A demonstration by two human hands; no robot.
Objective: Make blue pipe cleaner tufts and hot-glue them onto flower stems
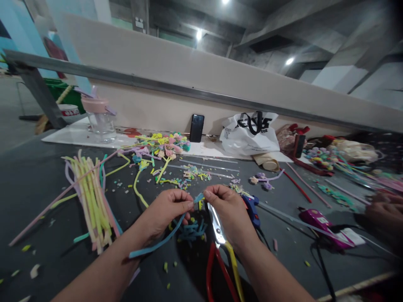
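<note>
A blue fuzzy stem (157,244) runs from between my hands down to the left across my left wrist. My left hand (172,209) pinches it between thumb and fingers. Close beside, my right hand (225,205) is closed on the short upper end of the blue stem. Scissors (218,230) with red and yellow handles lie under my right hand, blades pointing away. Cut blue pieces (192,230) are heaped on the dark table just below my hands.
Left is a bundle of pale stems (94,201). Behind are fuzzy flowers (170,147), a phone (197,128) and a white bag (250,134). Rightward are a blue glue gun (252,209), a purple glue gun (324,226) and another person's hand (385,214).
</note>
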